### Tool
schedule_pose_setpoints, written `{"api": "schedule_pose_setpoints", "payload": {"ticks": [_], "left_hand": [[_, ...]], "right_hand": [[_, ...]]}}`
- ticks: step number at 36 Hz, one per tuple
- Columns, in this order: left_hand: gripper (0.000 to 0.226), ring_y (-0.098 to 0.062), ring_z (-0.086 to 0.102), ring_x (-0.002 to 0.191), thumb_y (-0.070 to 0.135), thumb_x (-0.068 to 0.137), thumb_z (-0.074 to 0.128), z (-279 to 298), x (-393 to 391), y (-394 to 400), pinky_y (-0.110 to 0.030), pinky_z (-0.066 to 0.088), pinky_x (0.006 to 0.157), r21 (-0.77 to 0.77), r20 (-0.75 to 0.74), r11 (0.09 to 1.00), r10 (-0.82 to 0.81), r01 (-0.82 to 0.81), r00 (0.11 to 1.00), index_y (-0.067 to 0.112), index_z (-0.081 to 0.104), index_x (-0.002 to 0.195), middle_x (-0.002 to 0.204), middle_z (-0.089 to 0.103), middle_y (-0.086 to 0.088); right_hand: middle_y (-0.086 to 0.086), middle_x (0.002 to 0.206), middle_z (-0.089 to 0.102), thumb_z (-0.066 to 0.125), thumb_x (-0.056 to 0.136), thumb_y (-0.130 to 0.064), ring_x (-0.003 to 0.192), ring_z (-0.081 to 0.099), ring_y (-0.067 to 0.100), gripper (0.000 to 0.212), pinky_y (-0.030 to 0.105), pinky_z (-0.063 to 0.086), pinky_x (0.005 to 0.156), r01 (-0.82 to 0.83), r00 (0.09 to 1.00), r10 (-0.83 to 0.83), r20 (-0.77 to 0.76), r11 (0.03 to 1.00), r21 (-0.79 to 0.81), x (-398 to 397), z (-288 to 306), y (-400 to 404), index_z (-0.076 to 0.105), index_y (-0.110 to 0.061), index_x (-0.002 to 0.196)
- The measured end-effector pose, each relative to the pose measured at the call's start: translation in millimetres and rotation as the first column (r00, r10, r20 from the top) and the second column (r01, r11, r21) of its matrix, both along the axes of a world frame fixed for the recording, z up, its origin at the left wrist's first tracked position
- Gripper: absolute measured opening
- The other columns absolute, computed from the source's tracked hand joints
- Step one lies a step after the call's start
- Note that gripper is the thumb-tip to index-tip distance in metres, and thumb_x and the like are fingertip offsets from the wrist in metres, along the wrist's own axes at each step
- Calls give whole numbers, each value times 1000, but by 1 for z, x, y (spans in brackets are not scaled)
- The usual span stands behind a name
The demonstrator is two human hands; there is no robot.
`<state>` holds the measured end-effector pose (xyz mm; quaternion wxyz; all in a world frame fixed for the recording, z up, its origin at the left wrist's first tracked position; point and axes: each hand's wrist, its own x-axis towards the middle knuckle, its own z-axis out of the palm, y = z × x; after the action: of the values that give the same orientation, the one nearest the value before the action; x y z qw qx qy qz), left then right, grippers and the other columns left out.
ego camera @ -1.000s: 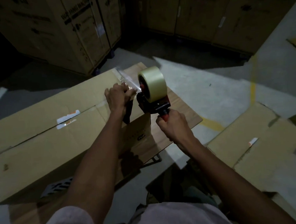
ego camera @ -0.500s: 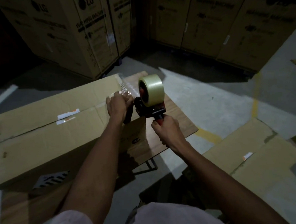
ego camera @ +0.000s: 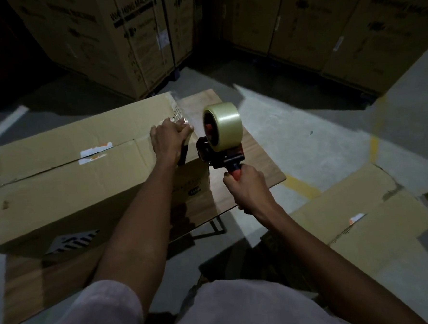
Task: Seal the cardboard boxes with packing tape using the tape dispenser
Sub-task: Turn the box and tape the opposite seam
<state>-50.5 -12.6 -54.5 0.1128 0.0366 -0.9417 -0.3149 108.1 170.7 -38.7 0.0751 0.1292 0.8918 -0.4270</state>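
A long cardboard box (ego camera: 58,176) lies on a low wooden table (ego camera: 258,164), its top flaps meeting in a seam with a torn white label. My left hand (ego camera: 169,137) lies on the box's right end at the seam, fingers laid over the clear tape end there. My right hand (ego camera: 247,187) grips the red handle of the tape dispenser (ego camera: 219,149), which carries a pale roll of tape (ego camera: 224,126). The dispenser sits just off the box's right end, close to my left hand.
Flattened cardboard (ego camera: 361,215) lies on the concrete floor at the right. Tall printed cartons (ego camera: 125,37) stand in rows along the back. A yellow floor line (ego camera: 302,186) runs past the table's corner. The scene is dim.
My left hand has flattened onto the box's right end, pressing the tape down. The dispenser has stayed beside the box end, dropping slightly.
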Motion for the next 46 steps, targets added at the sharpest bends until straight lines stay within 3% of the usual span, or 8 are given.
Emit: {"api": "schedule_pose_setpoints", "payload": {"ticks": [5,8,14,21,26,33,39,46], "left_hand": [[35,-24,60,124,42,94,66,-2,-3,-2,-45,32,111,-55,19,998,-32,33,999,19,75,119,132,68,-7],[32,-24,63,117,41,95,65,2,-1,0,-42,35,106,-119,12,990,-71,72,997,22,76,119,131,68,-6],[40,-27,61,122,45,92,69,2,13,2,-41,42,111,-106,68,989,-94,101,993,19,74,122,138,64,-9],[47,-25,44,140,42,100,59,-5,27,6,-43,16,124,-93,136,994,-53,66,989,14,63,138,154,48,-9],[48,-28,49,133,44,97,63,-1,30,7,-42,26,119,-40,113,999,-7,12,994,11,66,132,143,60,-8],[43,-31,45,135,46,95,66,0,32,6,-41,33,110,-22,113,1000,-3,6,994,18,71,127,143,60,-6],[37,-30,50,131,44,94,68,3,34,5,-39,34,110,-3,87,1000,-28,28,996,21,75,121,143,60,-6],[37,-29,54,126,46,93,65,0,33,3,-40,30,110,-49,62,997,-57,60,996,20,77,117,138,62,-12]], "right_hand": [[15,79,65,57,92,-37,52,61,26,21,25,43,40,31,1000,-31,-1,998,-50,-2,-3,1,58,-16,90],[11,71,61,57,91,-33,47,56,22,20,23,41,38,51,999,-52,-4,994,-101,-1,-5,1,57,-14,86],[14,76,62,57,92,-36,58,60,30,21,30,45,49,41,999,-43,-19,994,-99,3,-5,-1,57,-15,86],[11,67,60,57,91,-30,44,53,21,20,21,39,36,65,998,-69,-17,986,-151,4,-4,-1,56,-14,79],[13,72,64,58,93,-31,47,58,22,18,21,40,36,51,998,-55,-32,992,-117,5,-3,1,59,-15,86],[15,69,65,57,93,-32,40,57,20,24,21,40,35,21,998,-26,-61,997,-69,7,4,5,59,-10,83],[16,79,65,57,96,-39,57,66,30,23,26,44,38,0,999,0,-39,1000,-2,25,-1,14,59,-16,94],[16,78,64,56,95,-36,49,58,22,20,20,38,35,2,1000,-2,-11,999,-43,35,-2,17,57,-16,91]]}}
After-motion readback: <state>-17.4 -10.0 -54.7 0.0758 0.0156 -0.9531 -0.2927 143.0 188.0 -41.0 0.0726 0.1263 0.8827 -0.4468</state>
